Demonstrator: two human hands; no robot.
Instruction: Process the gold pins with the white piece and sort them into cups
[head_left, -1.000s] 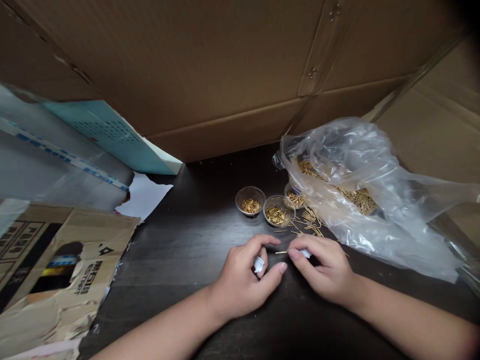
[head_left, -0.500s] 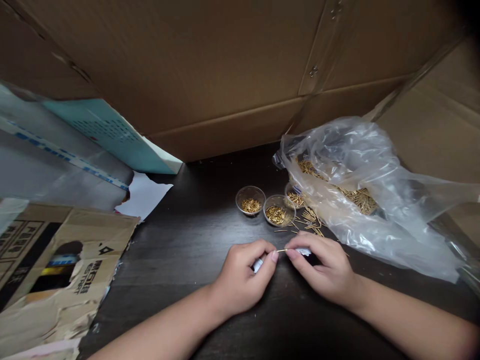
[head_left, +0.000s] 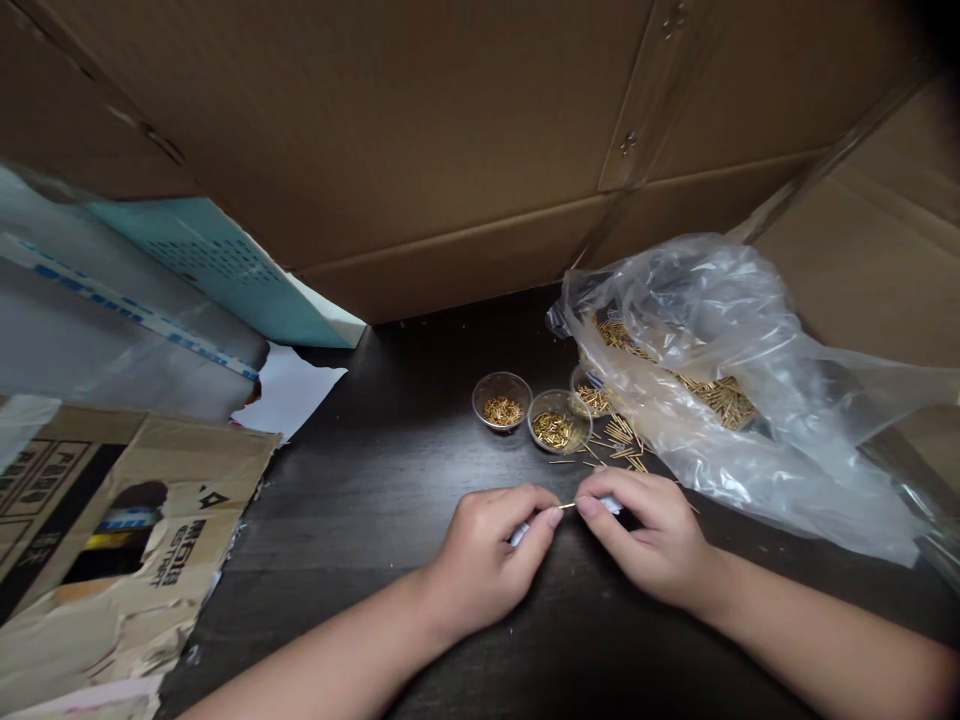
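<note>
Gold pin [head_left: 568, 506] spans the small gap between my left hand [head_left: 480, 560] and right hand [head_left: 645, 535], both pinched closed around it and white paper scraps [head_left: 611, 505], apparently for steadiness, with clear cups [head_left: 502, 400] and a plastic bag [head_left: 712, 300] beyond on the dark table [head_left: 337, 500].

Plastic bag [head_left: 720, 420] hemming in right hand [head_left: 645, 535]

Thin gold pin [head_left: 568, 506], horiz., pinched betw. L hand [head_left: 484, 555] & R hand [head_left: 645, 535].

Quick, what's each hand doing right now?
Left hand: closed, pinching a gold pin and a white paper scrap.
Right hand: closed on another paper scrap.
</note>
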